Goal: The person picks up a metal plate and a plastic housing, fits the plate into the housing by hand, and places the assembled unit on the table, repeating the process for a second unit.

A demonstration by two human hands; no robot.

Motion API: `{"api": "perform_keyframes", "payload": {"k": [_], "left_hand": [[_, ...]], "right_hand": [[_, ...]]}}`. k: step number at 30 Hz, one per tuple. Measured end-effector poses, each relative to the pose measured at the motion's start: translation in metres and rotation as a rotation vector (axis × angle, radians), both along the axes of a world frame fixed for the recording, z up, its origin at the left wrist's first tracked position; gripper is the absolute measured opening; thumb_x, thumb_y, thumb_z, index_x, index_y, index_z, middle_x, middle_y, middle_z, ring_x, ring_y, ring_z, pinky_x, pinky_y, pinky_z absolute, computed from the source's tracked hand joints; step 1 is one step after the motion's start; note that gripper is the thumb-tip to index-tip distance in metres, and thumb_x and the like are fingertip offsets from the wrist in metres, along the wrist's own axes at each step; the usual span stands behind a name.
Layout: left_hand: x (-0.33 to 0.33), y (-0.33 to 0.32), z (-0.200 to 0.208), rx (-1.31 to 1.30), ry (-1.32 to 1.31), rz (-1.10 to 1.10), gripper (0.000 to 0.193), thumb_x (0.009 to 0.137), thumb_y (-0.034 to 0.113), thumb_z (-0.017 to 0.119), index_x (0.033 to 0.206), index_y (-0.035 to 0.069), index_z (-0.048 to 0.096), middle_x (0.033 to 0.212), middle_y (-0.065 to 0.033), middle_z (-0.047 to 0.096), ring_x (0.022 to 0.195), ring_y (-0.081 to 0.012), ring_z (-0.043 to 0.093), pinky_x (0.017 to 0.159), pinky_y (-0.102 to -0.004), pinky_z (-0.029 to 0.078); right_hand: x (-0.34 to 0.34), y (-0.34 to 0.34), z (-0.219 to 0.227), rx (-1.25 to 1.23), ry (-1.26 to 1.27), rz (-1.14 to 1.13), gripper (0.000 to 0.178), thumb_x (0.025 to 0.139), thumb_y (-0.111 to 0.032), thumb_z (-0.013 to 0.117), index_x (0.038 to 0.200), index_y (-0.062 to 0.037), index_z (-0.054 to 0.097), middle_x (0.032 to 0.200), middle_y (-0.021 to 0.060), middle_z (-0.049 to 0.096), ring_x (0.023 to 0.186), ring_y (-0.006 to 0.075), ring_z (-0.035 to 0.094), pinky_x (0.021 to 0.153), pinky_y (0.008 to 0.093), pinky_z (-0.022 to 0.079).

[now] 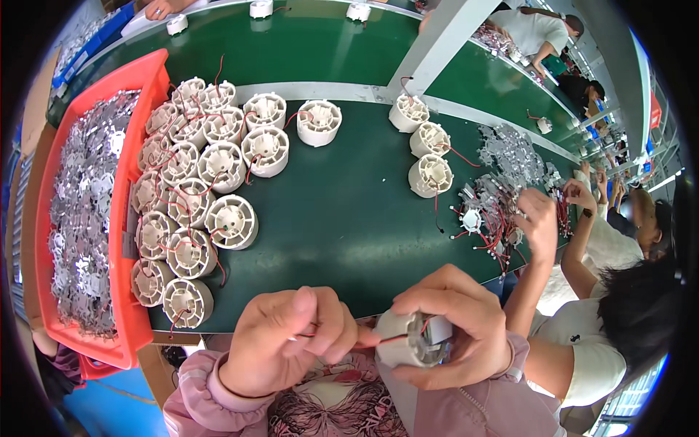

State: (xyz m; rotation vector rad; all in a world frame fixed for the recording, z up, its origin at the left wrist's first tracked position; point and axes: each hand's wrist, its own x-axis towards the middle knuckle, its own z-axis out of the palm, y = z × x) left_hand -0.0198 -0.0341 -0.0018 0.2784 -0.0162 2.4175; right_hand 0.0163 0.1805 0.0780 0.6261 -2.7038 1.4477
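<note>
My right hand [466,320] grips a white round plastic housing [395,349] near the table's front edge, its open side turned to the right, with a pale piece and metal showing inside. A thin red and black wire [394,338] runs from the housing toward my left hand [287,339]. The fingers of that hand are curled and pinch the wire, whose end shows near the thumb. Several similar white housings [231,222] with wires stand grouped on the green table [328,218] at the left. Three more housings [430,176] stand in a row to the right.
A red bin [135,320] of thin metal plates stands at the far left. At the right lie heaped metal plates [510,156] and red-black wires [495,233], where a co-worker's hand [537,222] reaches in. Behind run a green conveyor [313,51] and a grey post [437,47].
</note>
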Motion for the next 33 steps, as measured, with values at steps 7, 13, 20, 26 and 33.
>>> {"api": "perform_keyframes", "payload": {"k": [7, 13, 20, 26, 33], "left_hand": [[0.021, -0.017, -0.002, -1.823, 1.476, 0.583, 0.056, 0.088, 0.024, 0.061, 0.128, -0.009, 0.043, 0.131, -0.032, 0.046, 0.123, -0.0448, 0.046, 0.109, -0.0539, 0.028], [0.037, 0.073, -0.019, -1.365, 1.54, 0.469, 0.064, 0.084, 0.019, 0.066, 0.134, -0.01, 0.039, 0.134, -0.0289, 0.046, 0.128, -0.0421, 0.043, 0.107, -0.0492, 0.033], [0.021, 0.061, 0.009, -1.399, 1.302, 0.652, 0.036, 0.081, 0.003, 0.066, 0.116, -0.006, 0.058, 0.089, -0.0183, 0.064, 0.08, -0.0289, 0.065, 0.077, -0.0355, 0.053], [0.009, 0.023, 0.017, -1.676, 1.246, 0.972, 0.038, 0.068, -0.008, 0.066, 0.105, -0.003, 0.061, 0.08, -0.0136, 0.064, 0.072, -0.0292, 0.062, 0.067, -0.0368, 0.051], [-0.006, 0.008, -0.006, -1.612, 1.271, 0.881, 0.035, 0.068, -0.008, 0.065, 0.103, -0.003, 0.062, 0.076, -0.0115, 0.062, 0.064, -0.0256, 0.06, 0.058, -0.0329, 0.049]], "right_hand": [[0.035, 0.064, -0.011, -0.191, 0.171, -0.278, 0.062, 0.065, -0.036, 0.077, 0.108, 0.0042, 0.057, 0.105, 0.0213, 0.056, 0.086, 0.0218, 0.06, 0.071, 0.029, 0.048], [0.046, 0.032, -0.014, -0.589, 0.183, -0.691, 0.079, 0.068, -0.047, 0.077, 0.118, 0.0069, 0.048, 0.108, 0.025, 0.052, 0.086, 0.0222, 0.057, 0.074, 0.0285, 0.048], [0.054, 0.043, -0.025, -0.672, 0.318, -0.773, 0.086, 0.067, -0.049, 0.079, 0.123, 0.0062, 0.044, 0.107, 0.0254, 0.051, 0.087, 0.0236, 0.056, 0.074, 0.0283, 0.048], [0.062, 0.085, -0.045, -0.461, 0.385, -0.639, 0.086, 0.075, -0.059, 0.065, 0.126, 0.0051, 0.038, 0.11, 0.0213, 0.044, 0.068, 0.0191, 0.056, 0.05, 0.0239, 0.047], [0.046, 0.098, -0.037, -0.487, 0.343, -0.415, 0.095, 0.063, -0.033, 0.088, 0.133, 0.0018, 0.033, 0.111, 0.0285, 0.051, 0.091, 0.0247, 0.056, 0.078, 0.03, 0.046]]}}
